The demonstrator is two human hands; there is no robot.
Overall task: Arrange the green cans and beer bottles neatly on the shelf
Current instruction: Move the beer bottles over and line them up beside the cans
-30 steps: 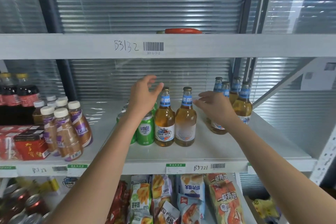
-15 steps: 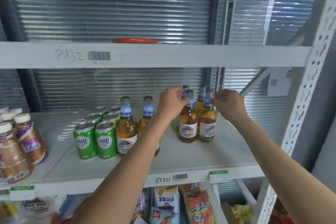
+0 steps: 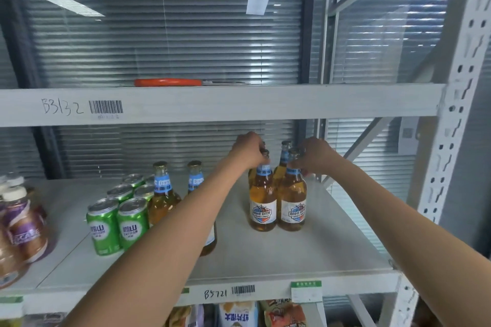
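Several amber beer bottles with blue neck labels stand in a tight cluster at the right of the white shelf (image 3: pixel 305 255). My left hand (image 3: pixel 248 150) grips the neck of the front-left beer bottle (image 3: pixel 262 204). My right hand (image 3: pixel 316 155) grips the neck of the front-right beer bottle (image 3: pixel 292 204). Two more beer bottles (image 3: pixel 163 194) stand further left, the right one partly hidden by my left forearm. Beside them, several green cans (image 3: pixel 118 223) sit in two rows.
Brown drink bottles with purple labels and white caps (image 3: pixel 25 223) stand at the far left. An orange-handled tool (image 3: pixel 167 82) lies on the upper shelf. A perforated upright post (image 3: pixel 449 141) bounds the right side. Snack bags (image 3: pixel 239 313) fill the shelf below.
My view swung right and closer. My left hand left the cans and middle bottles and went to the right cluster; both hands now close on the two front bottle necks.
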